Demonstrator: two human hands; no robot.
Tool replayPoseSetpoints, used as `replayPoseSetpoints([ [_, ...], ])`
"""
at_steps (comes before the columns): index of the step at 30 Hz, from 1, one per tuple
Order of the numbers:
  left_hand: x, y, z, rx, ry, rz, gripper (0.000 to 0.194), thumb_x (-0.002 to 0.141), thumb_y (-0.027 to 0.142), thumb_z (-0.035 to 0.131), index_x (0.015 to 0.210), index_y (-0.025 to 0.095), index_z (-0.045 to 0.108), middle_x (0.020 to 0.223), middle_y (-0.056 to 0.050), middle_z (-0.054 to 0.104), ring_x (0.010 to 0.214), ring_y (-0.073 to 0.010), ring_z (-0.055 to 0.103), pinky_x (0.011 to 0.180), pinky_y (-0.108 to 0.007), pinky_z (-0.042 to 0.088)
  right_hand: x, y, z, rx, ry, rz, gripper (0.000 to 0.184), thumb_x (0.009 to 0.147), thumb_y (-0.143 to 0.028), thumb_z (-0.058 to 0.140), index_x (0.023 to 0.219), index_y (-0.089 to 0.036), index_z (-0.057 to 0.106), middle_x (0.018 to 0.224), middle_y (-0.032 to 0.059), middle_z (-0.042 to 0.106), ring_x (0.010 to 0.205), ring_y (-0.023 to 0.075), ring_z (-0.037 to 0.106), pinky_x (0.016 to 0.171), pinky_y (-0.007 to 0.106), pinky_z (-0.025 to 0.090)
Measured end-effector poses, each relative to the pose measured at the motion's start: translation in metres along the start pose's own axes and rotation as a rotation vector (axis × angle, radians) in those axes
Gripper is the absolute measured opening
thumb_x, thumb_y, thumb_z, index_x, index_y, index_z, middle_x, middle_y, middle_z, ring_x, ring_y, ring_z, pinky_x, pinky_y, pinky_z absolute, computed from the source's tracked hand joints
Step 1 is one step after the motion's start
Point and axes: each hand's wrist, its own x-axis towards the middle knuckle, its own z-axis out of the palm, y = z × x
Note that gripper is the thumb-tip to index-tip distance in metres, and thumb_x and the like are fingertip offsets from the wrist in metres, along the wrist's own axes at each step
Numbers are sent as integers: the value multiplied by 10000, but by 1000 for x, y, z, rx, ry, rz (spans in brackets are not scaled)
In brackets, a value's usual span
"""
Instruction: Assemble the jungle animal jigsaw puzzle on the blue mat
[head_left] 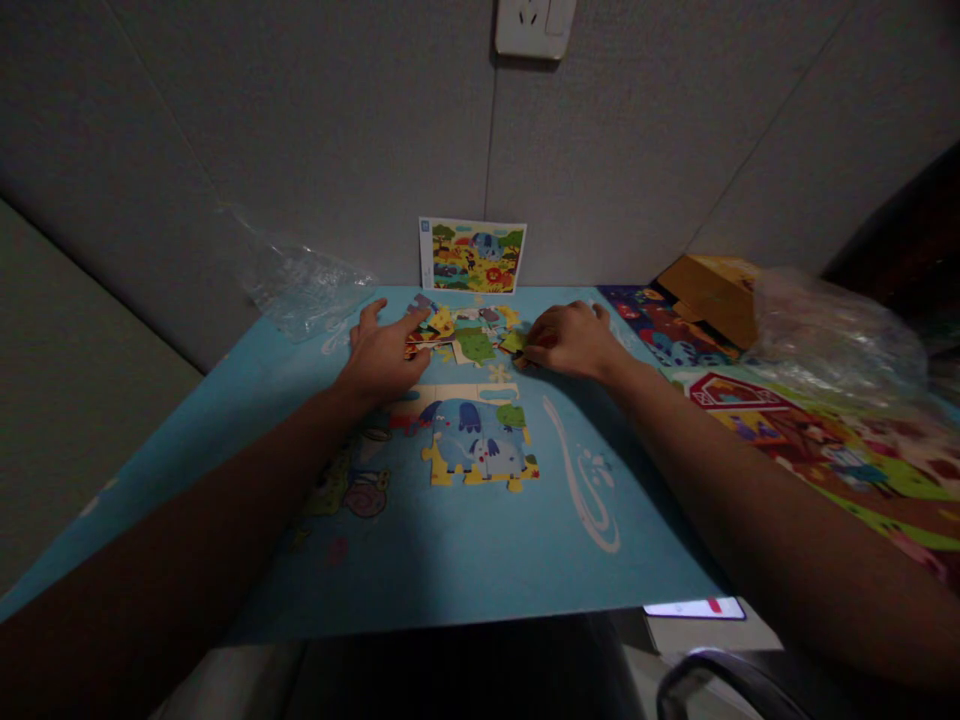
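My left hand [386,352] rests at the left edge of a heap of loose puzzle pieces [474,345], its fingers spread and touching some of them. On the heap's right side, the fingers of my right hand [571,338] are curled together on a puzzle piece [514,343] with green and yellow on it; the fingertips are partly hidden. Nearer to me lies a joined section of puzzle [480,440] showing blue elephants, with knobs along its lower edge. A picture card [474,256] of the animal scene leans upright against the wall behind the heap.
A blue table mat [465,560] with printed cartoons covers the tabletop. Clear plastic wrap [307,290] lies at the back left, more plastic [832,330] at the right. An orange-brown box [709,295] and a farm picture [832,450] are on the right. A lit phone [694,608] lies below the table edge.
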Motion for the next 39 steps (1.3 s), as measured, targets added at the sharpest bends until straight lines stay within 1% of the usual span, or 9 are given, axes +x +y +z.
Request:
replayPoseSetpoints([
  [4, 0, 2, -1, 28, -39, -28, 655, 873, 302, 567, 1515, 184, 511, 1442, -149, 571, 1495, -447, 261, 1189, -621, 304, 0, 1, 2, 1, -24, -73, 386, 753, -500, 676, 968, -202, 792, 1134, 131, 745, 1178, 423, 546, 1057, 736, 244],
  [10, -1, 4, 0, 59, -82, -46, 650, 893, 330, 547, 1528, 199, 495, 1497, -114, 553, 1508, -446, 230, 1205, -622, 275, 2, 2, 8, 25, -45, -104, 380, 779, -416, 662, 1083, -217, 773, 1139, 135, 740, 1235, 415, 508, 1091, 753, 179],
  [14, 0, 3, 1, 43, -110, -17, 641, 885, 336, 531, 1516, 223, 514, 1495, -87, 560, 1507, -441, 224, 1210, -624, 271, 5, 1, 11, 71, -50, -103, 427, 753, -377, 681, 1139, -205, 741, 1172, 133, 728, 1221, 395, 521, 1102, 689, 234],
  [19, -1, 0, 3, -10, -127, 80, 698, 842, 365, 582, 1522, 233, 504, 1506, -88, 561, 1482, -472, 246, 1173, -685, 290, 6, 1, 15, 164, -3, -138, 467, 739, -375, 707, 1172, -201, 690, 1135, 113, 722, 1182, 364, 540, 1082, 641, 300],
  [25, 0, -3, 4, -84, -42, 139, 688, 858, 340, 557, 1532, 221, 486, 1505, -96, 561, 1454, -426, 311, 1173, -663, 312, 4, -3, 14, 215, 122, -254, 468, 750, -392, 709, 1181, -219, 649, 1166, 106, 681, 1160, 340, 530, 1078, 573, 319],
  [28, 0, -3, 2, -98, 39, 214, 689, 862, 306, 542, 1540, 200, 470, 1492, -103, 566, 1450, -381, 350, 1218, -629, 266, 2, -8, 12, 222, 214, -332, 469, 775, -395, 710, 1203, -219, 633, 1170, 108, 669, 1164, 329, 519, 1080, 535, 318],
  [31, -2, -1, 2, -149, 87, 310, 702, 855, 283, 558, 1548, 224, 458, 1477, -97, 558, 1466, -358, 347, 1227, -576, 295, -1, -15, 9, 240, 305, -434, 466, 809, -424, 704, 1212, -207, 622, 1173, 116, 664, 1160, 321, 522, 1072, 504, 326],
  [35, -6, 3, 4, -206, 97, 493, 583, 866, 270, 594, 1444, 203, 590, 1481, -141, 514, 1487, -332, 351, 1206, -520, 354, -6, -26, 8, 283, 337, -535, 446, 858, -461, 664, 1219, -206, 603, 1199, 113, 675, 1164, 305, 558, 1110, 501, 297],
  [39, -8, 4, 4, -198, 128, 476, 462, 890, 279, 604, 1339, 201, 673, 1540, -160, 455, 1477, -322, 391, 1171, -533, 394, -9, -31, 9, 341, 312, -547, 443, 889, -455, 629, 1265, -222, 596, 1236, 98, 702, 1155, 285, 618, 1172, 539, 236],
])
